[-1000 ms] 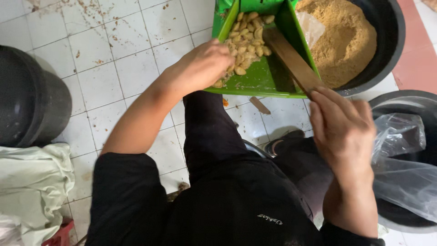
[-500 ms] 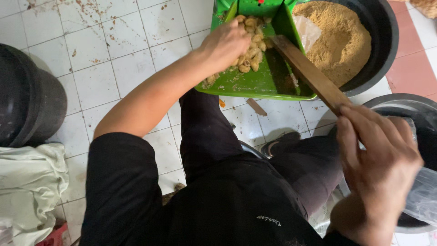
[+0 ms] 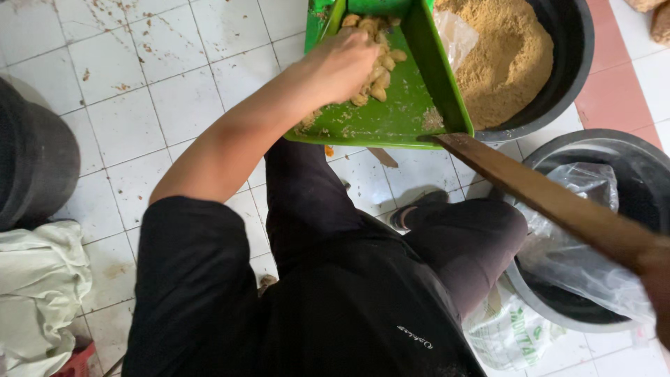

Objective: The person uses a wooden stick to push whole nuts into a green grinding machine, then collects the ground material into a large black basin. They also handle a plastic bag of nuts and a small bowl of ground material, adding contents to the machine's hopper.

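A green scoop-shaped pan (image 3: 391,122) is tilted over the edge of a black tub. A heap of pale, crumb-coated lumps (image 3: 382,82) lies in it. My left hand (image 3: 340,64) reaches in from the left, fingers curled down over the heap. A long brown wooden handle (image 3: 537,195) runs from the pan's near right corner down to the lower right. My right hand (image 3: 659,276) grips its end and is mostly cut off by the frame edge.
The black tub (image 3: 576,66) behind the pan holds brown powder (image 3: 506,52). A second black tub lined with a clear plastic bag (image 3: 593,244) stands at the right. A dark bin (image 3: 31,164) and white cloth (image 3: 38,279) are at the left, on white floor tiles (image 3: 139,91).
My left hand has pushed farther up the pan into the lumps. My right hand has drawn back along the handle toward the lower right edge of view.
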